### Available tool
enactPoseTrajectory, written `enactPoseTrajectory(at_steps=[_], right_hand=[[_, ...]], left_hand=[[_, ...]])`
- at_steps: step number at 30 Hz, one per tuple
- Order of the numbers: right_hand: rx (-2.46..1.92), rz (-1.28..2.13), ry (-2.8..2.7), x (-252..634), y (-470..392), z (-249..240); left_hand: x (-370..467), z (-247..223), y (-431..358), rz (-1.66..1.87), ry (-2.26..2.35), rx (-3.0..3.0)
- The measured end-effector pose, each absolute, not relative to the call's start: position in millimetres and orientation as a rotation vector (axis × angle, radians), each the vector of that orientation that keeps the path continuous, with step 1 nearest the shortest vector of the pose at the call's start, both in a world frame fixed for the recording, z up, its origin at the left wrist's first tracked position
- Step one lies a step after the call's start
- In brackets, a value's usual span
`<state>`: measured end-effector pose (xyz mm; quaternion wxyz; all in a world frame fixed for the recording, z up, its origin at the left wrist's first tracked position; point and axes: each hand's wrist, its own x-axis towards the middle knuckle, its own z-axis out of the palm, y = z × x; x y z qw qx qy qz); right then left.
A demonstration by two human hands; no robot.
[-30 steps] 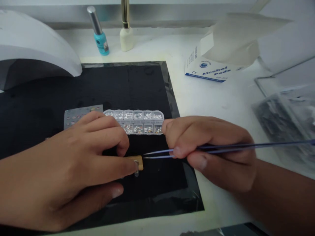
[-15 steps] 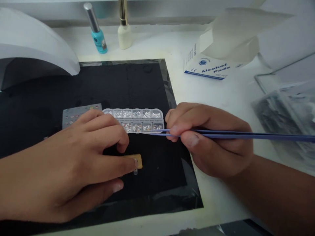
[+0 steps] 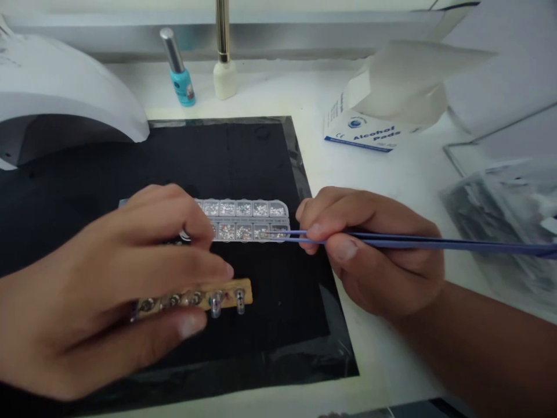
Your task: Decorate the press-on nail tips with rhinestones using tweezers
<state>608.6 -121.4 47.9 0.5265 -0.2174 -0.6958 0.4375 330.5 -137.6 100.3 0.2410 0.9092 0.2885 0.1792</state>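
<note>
My right hand (image 3: pixel 374 249) pinches blue tweezers (image 3: pixel 409 242), whose tips lie over the lower right compartments of a clear case (image 3: pixel 248 220) filled with tiny shiny stones. My left hand (image 3: pixel 126 278) is spread above a wooden strip (image 3: pixel 246 287) that bears a row of several clear nail tips (image 3: pixel 240 301). Its fingers are apart, thumb below the strip and index finger above. The hand covers the left part of the case and some of the strip.
A black mat (image 3: pixel 278 337) lies under the work. Behind it stand a turquoise bottle (image 3: pixel 183 87), a cream bottle (image 3: pixel 224 80) and an alcohol pads box (image 3: pixel 369 122). A white lamp (image 3: pixel 73 87) is at the left, a clear container (image 3: pixel 491 209) at the right.
My left hand has drawn back to the left, its index finger off the strip's end, uncovering more nail tips. The tweezers stay over the case. The whole view has shifted slightly.
</note>
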Motion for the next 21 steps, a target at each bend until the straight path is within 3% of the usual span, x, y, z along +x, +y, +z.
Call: enactPoseTrajectory(at_steps=[6, 14, 21], right_hand=[[-0.482, 1.029, -1.622, 608, -121, 45], [-0.599, 0.893, -1.532, 598, -123, 46], [-0.402, 0.858, -1.653, 588, -139, 82]], left_hand=[[308, 86, -103, 0.729, 0.955, 2.395], [296, 56, -76, 0.611, 0.796, 2.516], [299, 56, -75, 0.540, 0.788, 2.538]])
